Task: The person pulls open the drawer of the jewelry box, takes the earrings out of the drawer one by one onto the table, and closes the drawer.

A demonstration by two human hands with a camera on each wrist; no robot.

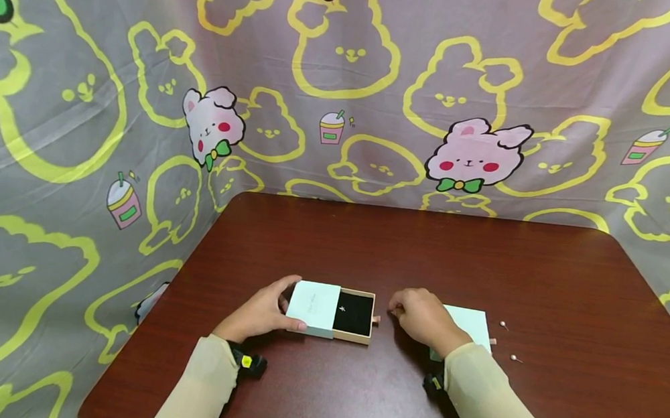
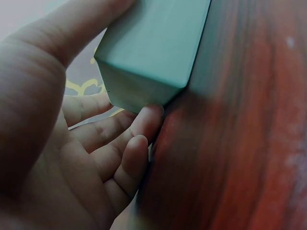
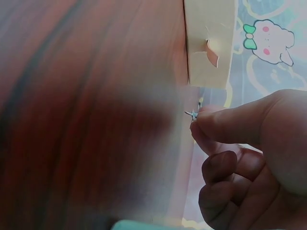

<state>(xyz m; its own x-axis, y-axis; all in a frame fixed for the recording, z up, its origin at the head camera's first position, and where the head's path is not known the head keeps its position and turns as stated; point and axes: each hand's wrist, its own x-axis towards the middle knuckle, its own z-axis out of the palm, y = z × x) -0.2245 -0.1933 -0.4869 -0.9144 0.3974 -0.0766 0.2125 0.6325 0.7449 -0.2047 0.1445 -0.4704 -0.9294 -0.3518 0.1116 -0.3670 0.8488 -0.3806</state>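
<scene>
My left hand [image 1: 260, 311] grips a pale mint slide-out jewelry box [image 1: 312, 306] by its left end, thumb on the near side. The drawer [image 1: 353, 338] is pulled partly out to the right, its black pad [image 1: 358, 312] carrying a small silver star [image 1: 342, 308]. In the left wrist view, the curled fingers [image 2: 148, 120] lie at the lower edge of the box end. Right of the drawer, my right hand [image 1: 424, 314] pinches a small silver star earring [image 3: 193, 115] between thumb and index finger, near the drawer's ribbon tab [image 3: 212, 53].
Another pale mint box [image 1: 470, 324] lies partly hidden under the right forearm. To its right lie two pearl earrings [image 1: 502, 324] on the brown table [image 1: 353, 399]. A patterned cloth [image 1: 380, 119] hangs behind and to the left of the table.
</scene>
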